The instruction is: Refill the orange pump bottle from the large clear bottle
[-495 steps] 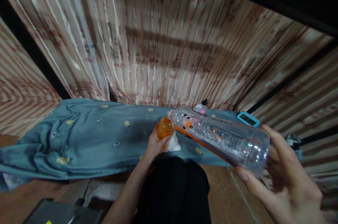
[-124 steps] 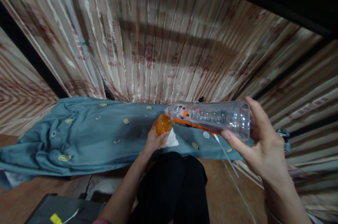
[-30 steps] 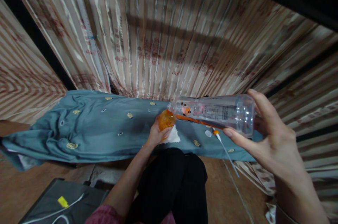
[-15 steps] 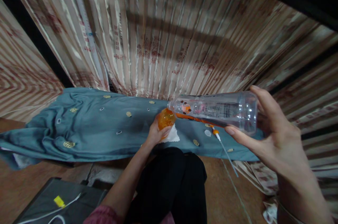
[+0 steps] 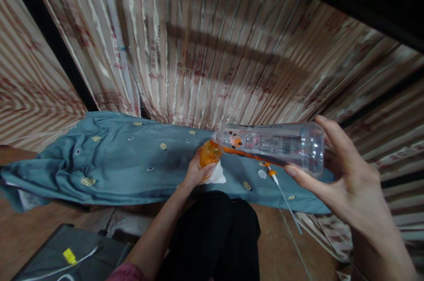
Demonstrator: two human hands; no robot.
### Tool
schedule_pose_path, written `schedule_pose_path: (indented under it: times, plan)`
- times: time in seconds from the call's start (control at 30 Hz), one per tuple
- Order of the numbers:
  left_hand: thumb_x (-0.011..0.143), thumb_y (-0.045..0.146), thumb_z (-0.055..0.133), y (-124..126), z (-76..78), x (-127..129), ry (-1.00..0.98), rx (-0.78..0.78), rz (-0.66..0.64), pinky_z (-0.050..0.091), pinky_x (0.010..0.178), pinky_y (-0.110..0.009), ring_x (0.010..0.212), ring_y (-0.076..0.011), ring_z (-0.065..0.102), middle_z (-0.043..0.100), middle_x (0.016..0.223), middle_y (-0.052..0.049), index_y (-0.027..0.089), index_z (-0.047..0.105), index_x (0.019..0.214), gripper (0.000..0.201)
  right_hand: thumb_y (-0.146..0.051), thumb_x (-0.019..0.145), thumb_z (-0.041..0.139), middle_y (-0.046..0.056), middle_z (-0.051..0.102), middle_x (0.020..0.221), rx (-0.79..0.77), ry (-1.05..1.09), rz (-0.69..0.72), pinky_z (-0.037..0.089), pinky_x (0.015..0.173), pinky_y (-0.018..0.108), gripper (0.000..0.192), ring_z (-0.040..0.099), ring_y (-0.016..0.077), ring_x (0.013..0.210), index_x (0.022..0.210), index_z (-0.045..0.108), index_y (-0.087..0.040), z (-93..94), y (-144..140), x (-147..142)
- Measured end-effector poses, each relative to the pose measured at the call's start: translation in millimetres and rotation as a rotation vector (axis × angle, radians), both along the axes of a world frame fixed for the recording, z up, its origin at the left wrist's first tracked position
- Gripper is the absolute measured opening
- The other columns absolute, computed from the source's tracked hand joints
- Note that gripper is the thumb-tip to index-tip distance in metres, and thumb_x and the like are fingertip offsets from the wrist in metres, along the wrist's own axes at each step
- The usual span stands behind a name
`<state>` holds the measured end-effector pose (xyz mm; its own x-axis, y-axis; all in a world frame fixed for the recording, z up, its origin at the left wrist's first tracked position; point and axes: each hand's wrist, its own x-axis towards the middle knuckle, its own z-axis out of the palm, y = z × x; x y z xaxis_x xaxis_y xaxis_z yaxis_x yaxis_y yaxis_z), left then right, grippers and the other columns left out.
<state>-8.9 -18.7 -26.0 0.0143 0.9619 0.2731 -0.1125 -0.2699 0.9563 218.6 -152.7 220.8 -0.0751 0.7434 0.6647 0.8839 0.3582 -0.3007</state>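
Note:
My right hand point(image 5: 347, 179) grips the base of a clear plastic bottle point(image 5: 274, 143), held almost level with its open mouth pointing left. A thin layer of orange liquid lies along the bottle's lower side. The mouth sits right over a small cup point(image 5: 209, 153) full of orange liquid, which my left hand point(image 5: 195, 172) holds from below. Under the cup lies a white tissue point(image 5: 217, 176) on a blue-grey cloth point(image 5: 126, 164).
The cloth with small yellow patches covers a low surface in front of striped curtains point(image 5: 205, 51). A white cable with an orange tip point(image 5: 281, 190) and a small white cap point(image 5: 262, 173) lie on it. My dark-clothed knee point(image 5: 215, 232) is below. A dark case point(image 5: 66, 254) sits bottom left.
Over the earlier frames the bottle's base rose from a low tilt to nearly level while its mouth stayed at the cup. In the last second only the view shifted slightly.

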Motion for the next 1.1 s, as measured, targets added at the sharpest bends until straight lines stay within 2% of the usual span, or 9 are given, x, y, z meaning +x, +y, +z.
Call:
schedule_pose_path:
  times: [0.3, 0.5, 0.77, 1.1]
  plan:
    - [0.064, 0.028, 0.080, 0.6, 1.1, -2.3, 0.047, 0.005, 0.041, 0.045, 0.107, -0.049, 0.115, -0.0304, 0.064, 0.068, 0.121, -0.011, 0.018, 0.055, 0.125, 0.066, -0.060, 0.074, 0.070, -0.003, 0.049, 0.147, 0.011, -0.044, 0.001, 0.043, 0.109, 0.064, 0.084, 0.054, 0.0394, 0.127, 0.148, 0.036, -0.041, 2.1, 2.0, 1.3]
    - [0.066, 0.031, 0.080, 2.2, -3.8, -0.9, 0.011, -0.004, 0.019, 0.051, 0.099, -0.046, 0.104, -0.0275, 0.068, 0.070, 0.115, -0.010, 0.019, 0.054, 0.125, 0.066, -0.059, 0.074, 0.071, 0.000, 0.049, 0.147, 0.005, -0.025, 0.025, 0.042, 0.108, 0.065, 0.086, 0.054, 0.0387, 0.127, 0.149, 0.035, -0.038, 0.7, 2.5, 3.2]
    - [0.063, 0.033, 0.082, 3.8, -5.3, -1.8, 0.007, -0.006, 0.031, 0.047, 0.105, -0.049, 0.115, -0.0310, 0.064, 0.070, 0.118, -0.010, 0.019, 0.055, 0.124, 0.068, -0.059, 0.073, 0.071, 0.002, 0.051, 0.145, 0.015, -0.041, 0.020, 0.044, 0.107, 0.063, 0.087, 0.057, 0.0379, 0.125, 0.149, 0.036, -0.036, 0.5, 4.8, 3.7]
    - [0.065, 0.030, 0.081, 4.2, -5.8, -1.2, 0.013, 0.002, 0.027, 0.046, 0.106, -0.049, 0.116, -0.0304, 0.064, 0.068, 0.123, -0.011, 0.019, 0.054, 0.126, 0.068, -0.057, 0.073, 0.072, 0.002, 0.051, 0.145, 0.012, -0.019, 0.050, 0.043, 0.108, 0.063, 0.086, 0.054, 0.0366, 0.128, 0.149, 0.037, -0.035, 0.1, 5.6, 5.0]
